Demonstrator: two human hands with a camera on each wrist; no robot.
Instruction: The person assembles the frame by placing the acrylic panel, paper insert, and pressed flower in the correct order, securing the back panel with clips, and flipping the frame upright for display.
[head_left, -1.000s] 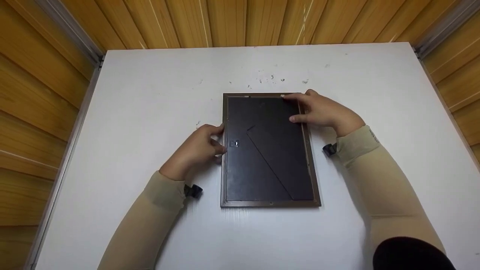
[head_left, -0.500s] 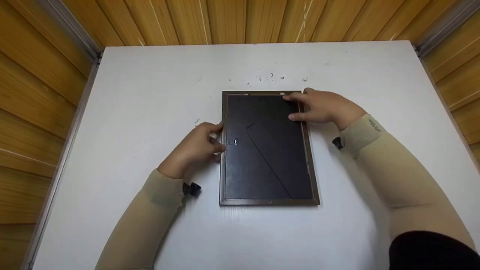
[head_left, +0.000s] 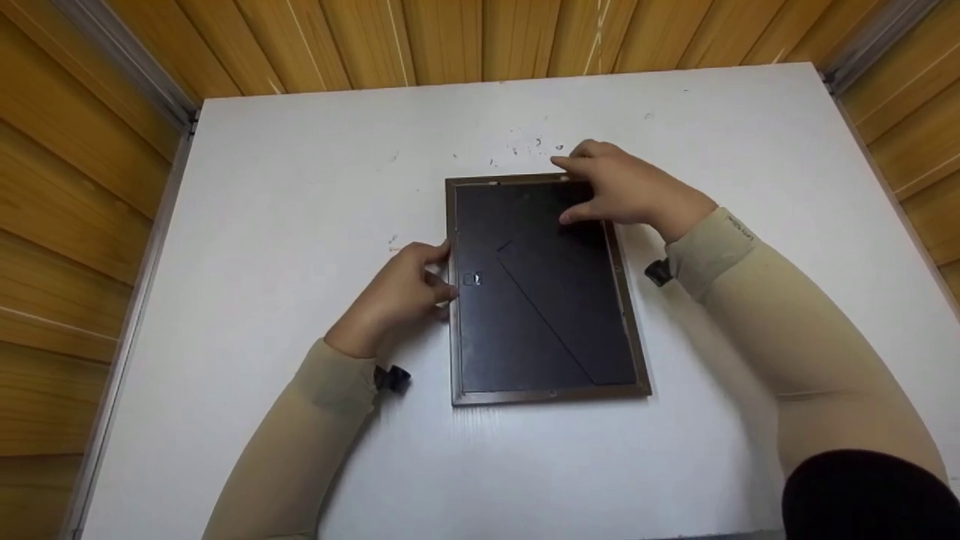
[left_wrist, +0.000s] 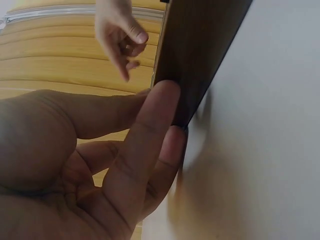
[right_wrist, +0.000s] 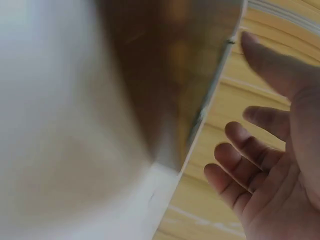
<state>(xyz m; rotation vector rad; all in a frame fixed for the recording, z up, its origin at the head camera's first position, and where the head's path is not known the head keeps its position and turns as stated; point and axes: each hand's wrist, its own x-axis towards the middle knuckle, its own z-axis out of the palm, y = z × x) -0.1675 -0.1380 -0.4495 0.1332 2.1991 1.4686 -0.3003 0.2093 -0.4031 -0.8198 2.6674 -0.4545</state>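
A picture frame (head_left: 547,300) lies face down on the white table, its brown rim around a black backing board with a slanted stand outline and a small metal hanger. At its left edge my left hand (head_left: 397,289) grips the rim, thumb over the top side and fingertips against the outer side, as the left wrist view shows of the frame's side (left_wrist: 192,55). My right hand (head_left: 626,184) hovers over the upper right corner, fingers spread and loosely bent. In the right wrist view the right hand (right_wrist: 280,135) stands apart from the blurred frame (right_wrist: 145,65).
The white table (head_left: 300,195) has dark scuff marks beyond the frame. Yellow wood-plank walls (head_left: 450,45) enclose its back and sides, with metal strips in the corners. A black round shape (head_left: 862,495) shows at the lower right.
My right hand has lifted off the frame's upper right corner and moved away from me, a little leftward. The left hand keeps its place at the left edge. The view has tilted slightly.
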